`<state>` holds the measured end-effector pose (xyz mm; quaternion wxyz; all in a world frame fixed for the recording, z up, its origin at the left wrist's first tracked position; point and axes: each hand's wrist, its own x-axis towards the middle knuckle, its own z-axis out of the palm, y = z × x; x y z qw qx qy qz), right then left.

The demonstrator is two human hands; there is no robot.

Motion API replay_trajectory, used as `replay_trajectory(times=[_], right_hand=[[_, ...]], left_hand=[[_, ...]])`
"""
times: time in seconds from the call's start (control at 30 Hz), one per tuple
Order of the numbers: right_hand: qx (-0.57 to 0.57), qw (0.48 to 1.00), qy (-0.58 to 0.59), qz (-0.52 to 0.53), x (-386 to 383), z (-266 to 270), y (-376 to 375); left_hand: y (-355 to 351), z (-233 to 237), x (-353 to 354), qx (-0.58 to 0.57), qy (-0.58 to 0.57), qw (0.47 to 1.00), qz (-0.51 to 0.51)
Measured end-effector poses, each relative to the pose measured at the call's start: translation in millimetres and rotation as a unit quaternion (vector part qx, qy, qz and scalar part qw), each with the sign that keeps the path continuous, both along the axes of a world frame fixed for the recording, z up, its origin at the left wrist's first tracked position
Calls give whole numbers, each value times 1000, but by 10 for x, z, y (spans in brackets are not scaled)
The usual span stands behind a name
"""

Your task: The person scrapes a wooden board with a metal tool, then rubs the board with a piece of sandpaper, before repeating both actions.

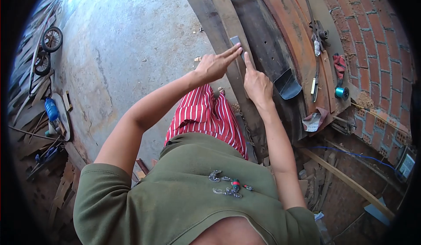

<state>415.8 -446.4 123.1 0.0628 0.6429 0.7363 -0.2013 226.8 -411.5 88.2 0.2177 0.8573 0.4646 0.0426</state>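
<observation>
a: where's the small grey bar [235, 40]?
b: on the narrow plank [226, 10], right at the fingertips. left hand [212, 66] has two fingers stretched to it, right hand [258, 85] points its index finger at it, other fingers curled. can't tell if either one's actually gripping.

a: what's the surface like?
b: long worn boards side by side, a dark one [258, 28] next to the plank, with small holes in it. there's a curved black piece [287, 85] near the right hand, then a red-and-dark glove [339, 65] and a teal spool [341, 93] further right.

a: and the room?
b: brick wall [372, 47] on the right, scuffed concrete floor [140, 43] on the left, two spoked wheels [51, 39] and a blue bottle [51, 109] at the far left.
</observation>
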Motion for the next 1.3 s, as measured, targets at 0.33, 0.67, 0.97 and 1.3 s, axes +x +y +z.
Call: replay_trajectory(times=[0.33, 0.67, 0.97, 1.3], right_hand=[[-58, 998, -23, 2, 193, 250, -496], [-16, 1000, 11, -7, -68, 85, -3], [47, 999, 19, -6, -357, -132, 532], [-45, 999, 5, -22, -235, 99, 290]], left_hand=[[-492, 96, 114, -84, -24, 994, -59], [7, -217, -125, 31, -25, 999, -26], [535, -66, -311, 4, 12, 1000, 14], [355, 10, -268, -40, -1, 999, -36]])
